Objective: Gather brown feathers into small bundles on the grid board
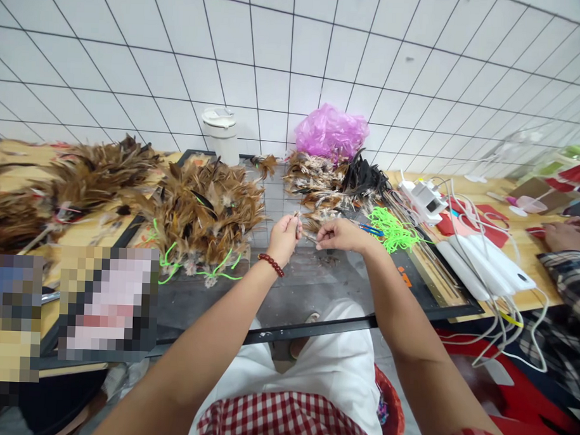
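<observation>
My left hand (284,239), with a dark red bead bracelet (271,264) at the wrist, is closed in a pinch. A small brownish tip, which looks like a feather (296,214), sticks out above its thumb. Just to the right, my right hand (341,234) has its fingers pressed together; what they hold is too small to name. Both hands are over a dark, see-through board (287,293). Left of them lies a large pile of brown feathers (209,202) with green ties. Beyond my right hand are mixed pale and brown feathers (315,177) and black ones (365,179).
Bright green strings (392,228) and blue-handled scissors (370,230) lie right of my right hand. A white lidded cup (221,136) and a pink plastic bag (331,131) stand by the wall. Far right are a white power strip (498,263), cables and another person's hands (565,238).
</observation>
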Demonstrator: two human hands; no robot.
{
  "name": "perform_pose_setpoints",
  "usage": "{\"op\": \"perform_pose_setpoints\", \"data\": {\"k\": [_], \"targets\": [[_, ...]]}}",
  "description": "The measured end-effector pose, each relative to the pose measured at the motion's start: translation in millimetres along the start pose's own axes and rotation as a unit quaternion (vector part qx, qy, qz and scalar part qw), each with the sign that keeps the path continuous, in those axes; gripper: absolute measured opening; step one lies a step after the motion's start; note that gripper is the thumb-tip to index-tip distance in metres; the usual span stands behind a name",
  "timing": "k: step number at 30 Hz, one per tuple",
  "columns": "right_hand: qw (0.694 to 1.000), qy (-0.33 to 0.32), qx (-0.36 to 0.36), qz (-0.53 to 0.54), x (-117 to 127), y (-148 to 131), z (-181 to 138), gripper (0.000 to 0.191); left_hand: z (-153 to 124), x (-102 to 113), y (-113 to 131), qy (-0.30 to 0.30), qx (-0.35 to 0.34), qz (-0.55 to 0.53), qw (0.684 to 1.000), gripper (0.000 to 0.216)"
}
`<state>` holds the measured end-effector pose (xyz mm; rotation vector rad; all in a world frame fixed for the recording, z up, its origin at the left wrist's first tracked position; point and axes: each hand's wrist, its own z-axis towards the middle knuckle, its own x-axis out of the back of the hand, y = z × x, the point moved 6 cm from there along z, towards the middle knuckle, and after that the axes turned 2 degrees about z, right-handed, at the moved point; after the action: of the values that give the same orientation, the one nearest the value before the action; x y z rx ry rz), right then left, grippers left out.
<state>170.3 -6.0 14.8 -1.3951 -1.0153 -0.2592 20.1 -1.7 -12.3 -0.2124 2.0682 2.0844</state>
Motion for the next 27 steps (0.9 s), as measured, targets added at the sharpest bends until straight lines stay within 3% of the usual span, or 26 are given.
{"op": "perform_pose_setpoints", "data": {"k": [5,10,15,23,27], "targets": [[0.997,-0.031,0.010,-0.074,-5,-2,0,0.014,1,1,-1,0.001,-0.005,0.009,1.000,0.023],[0.991,0.042,0.091,-0.094,3,-17,-1,0.016,1,2,-3,-0.016,-0.035,0.083,0.996,0.026],[0.996,0.046,0.059,-0.044,4,-11,-1,0.014,2,3,-4,-0.018,-0.047,0.112,0.992,0.026],[0.982,0.050,0.097,-0.156,-5,-15,7,0.016,3,1,-5,-0.029,-0.052,0.113,0.992,0.022],[0.984,0.035,0.093,-0.150,3,-18,-2,0.018,2,0,-7,-0.031,-0.038,0.131,0.990,0.020]]}}
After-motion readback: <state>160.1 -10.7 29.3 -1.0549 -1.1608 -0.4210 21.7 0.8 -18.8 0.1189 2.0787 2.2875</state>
